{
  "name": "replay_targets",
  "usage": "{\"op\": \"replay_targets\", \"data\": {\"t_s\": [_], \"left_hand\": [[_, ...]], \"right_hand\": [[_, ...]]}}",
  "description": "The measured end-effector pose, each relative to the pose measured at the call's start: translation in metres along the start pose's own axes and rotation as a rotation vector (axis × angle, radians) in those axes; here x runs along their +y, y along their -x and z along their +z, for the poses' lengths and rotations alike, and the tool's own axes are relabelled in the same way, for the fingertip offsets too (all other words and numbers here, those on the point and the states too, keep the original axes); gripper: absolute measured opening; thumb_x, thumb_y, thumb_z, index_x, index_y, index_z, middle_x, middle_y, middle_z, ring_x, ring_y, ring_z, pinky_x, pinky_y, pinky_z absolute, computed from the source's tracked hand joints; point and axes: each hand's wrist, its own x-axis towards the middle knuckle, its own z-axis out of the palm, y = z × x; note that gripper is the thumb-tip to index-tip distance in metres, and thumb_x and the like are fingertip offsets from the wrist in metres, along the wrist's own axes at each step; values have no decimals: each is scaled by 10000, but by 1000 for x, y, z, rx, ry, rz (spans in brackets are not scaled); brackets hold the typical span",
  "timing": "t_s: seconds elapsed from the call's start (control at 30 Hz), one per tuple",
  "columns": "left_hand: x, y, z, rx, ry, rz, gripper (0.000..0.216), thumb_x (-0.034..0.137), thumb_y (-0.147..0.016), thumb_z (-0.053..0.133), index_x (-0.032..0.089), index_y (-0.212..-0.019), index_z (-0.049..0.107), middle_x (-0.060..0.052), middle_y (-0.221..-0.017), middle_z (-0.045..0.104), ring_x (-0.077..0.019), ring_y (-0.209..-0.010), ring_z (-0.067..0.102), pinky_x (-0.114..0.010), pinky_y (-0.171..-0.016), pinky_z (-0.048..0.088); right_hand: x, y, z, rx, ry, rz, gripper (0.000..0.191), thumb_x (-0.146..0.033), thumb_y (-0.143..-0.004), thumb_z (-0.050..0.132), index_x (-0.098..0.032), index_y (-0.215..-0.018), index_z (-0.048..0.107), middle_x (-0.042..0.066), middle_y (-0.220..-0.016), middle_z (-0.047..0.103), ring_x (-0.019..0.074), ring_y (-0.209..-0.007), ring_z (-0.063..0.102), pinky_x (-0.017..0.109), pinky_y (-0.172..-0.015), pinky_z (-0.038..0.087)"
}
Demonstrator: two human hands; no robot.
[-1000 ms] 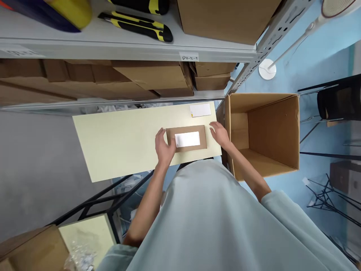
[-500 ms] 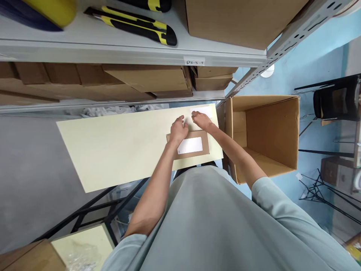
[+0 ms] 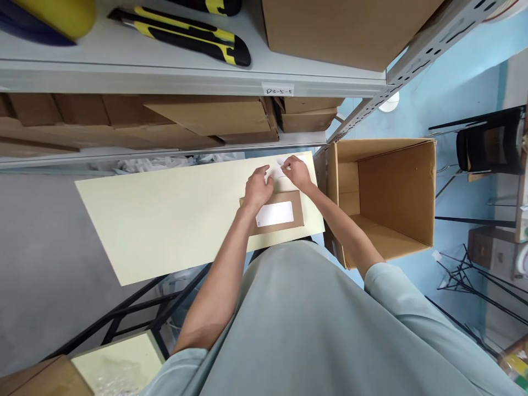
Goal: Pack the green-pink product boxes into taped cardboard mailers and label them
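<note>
A small brown cardboard box (image 3: 274, 224) with a white label (image 3: 275, 214) on its top lies at the right end of the pale yellow tabletop (image 3: 173, 220). My left hand (image 3: 259, 190) is at the box's far left corner, thumb and fingers apart, with nothing held. Beyond the box, my right hand (image 3: 297, 173) has its fingertips pinched on a white paper slip (image 3: 280, 163), which lies mostly under and behind the hand. Whether the slip is stuck to the tabletop I cannot tell.
A large open cardboard box (image 3: 391, 198) stands against the table's right end. Above the far edge runs a grey shelf (image 3: 165, 77) with a yellow-black utility knife (image 3: 185, 36) and cardboard boxes (image 3: 206, 115). A black metal frame (image 3: 136, 311) is at lower left.
My right fingers have closed in on the white slip, and its near-left part now shows raised at the fingertips. My left hand stays by the box. The view has shifted slightly.
</note>
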Motion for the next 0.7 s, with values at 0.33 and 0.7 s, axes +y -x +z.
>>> {"op": "replay_targets", "data": {"t_s": [0.33,0.7], "left_hand": [[59,-43,60,-376,-460,289,679,171,-1011,540,92,-1684,565,-142,-1894,363,-330,-1768,323,-479,-1453,289],[78,-64,97,-534,-827,178,1017,167,-925,644,170,-1864,252,-127,-1961,145,-371,-1655,440,-476,-1215,573]], "right_hand": [[47,52,-76,334,-281,310,300,-455,-1149,604,-209,-1269,727,99,-1183,848,242,-1030,813,368,-1013,611],[62,58,-81,207,-53,459,278,-359,-1192,574,-234,-1002,733,116,-1037,860,309,-1052,827,355,-953,571]]}}
